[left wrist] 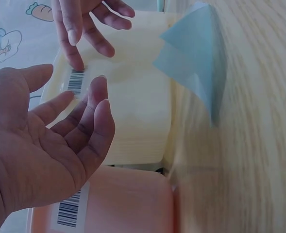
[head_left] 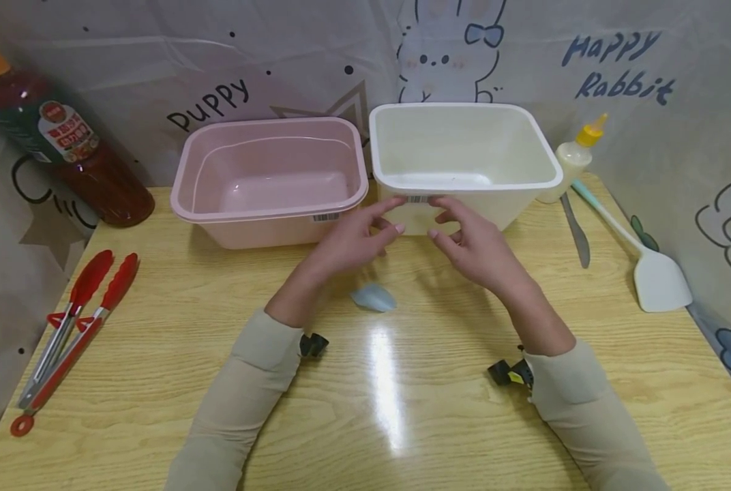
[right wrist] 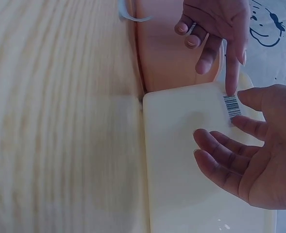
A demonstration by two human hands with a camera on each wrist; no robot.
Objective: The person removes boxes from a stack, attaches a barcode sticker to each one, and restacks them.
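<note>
Both hands are at the front of a cream-white plastic bin (head_left: 396,217). My left hand (head_left: 356,237) reaches its index fingertip to the left end of a barcode label (head_left: 417,199) below the rim. At the label's other end is the index fingertip of my right hand (head_left: 477,247). The remaining fingers of both hands are loosely bent, with nothing between them. In the left wrist view, a curled pale blue sheet (left wrist: 196,43) stands off the table; the head view has it below the hands. A pink bin (head_left: 261,235) stands left of the white one.
Red-tipped tongs (head_left: 65,354) lie at the left, below a large red sauce bottle (head_left: 89,170). Right of the white bin are a squeeze bottle (head_left: 574,160) with a yellow cap, a grey knife (head_left: 577,235) and a white spatula (head_left: 660,279). Printed cloth (head_left: 316,41) hangs behind.
</note>
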